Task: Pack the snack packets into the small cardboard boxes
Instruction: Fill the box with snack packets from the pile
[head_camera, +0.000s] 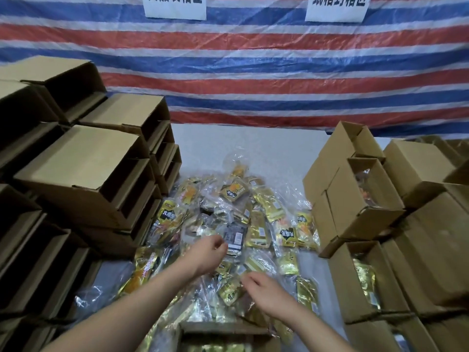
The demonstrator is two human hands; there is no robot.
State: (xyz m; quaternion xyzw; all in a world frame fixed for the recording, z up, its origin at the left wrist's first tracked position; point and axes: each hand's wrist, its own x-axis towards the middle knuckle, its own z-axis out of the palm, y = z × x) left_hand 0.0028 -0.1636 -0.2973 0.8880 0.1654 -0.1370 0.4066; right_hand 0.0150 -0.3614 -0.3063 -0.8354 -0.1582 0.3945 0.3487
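One packet [234, 238] is pinched by the left hand [212, 250]; the right hand [264, 288], loosely curled, hovers at five o'clock. Packets should be gathered flat before boxing.

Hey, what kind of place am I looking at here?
Probably a makeshift packing station: stacked cardboard boxes, a heap of snack packets on the table, and a striped tarp with paper signs.
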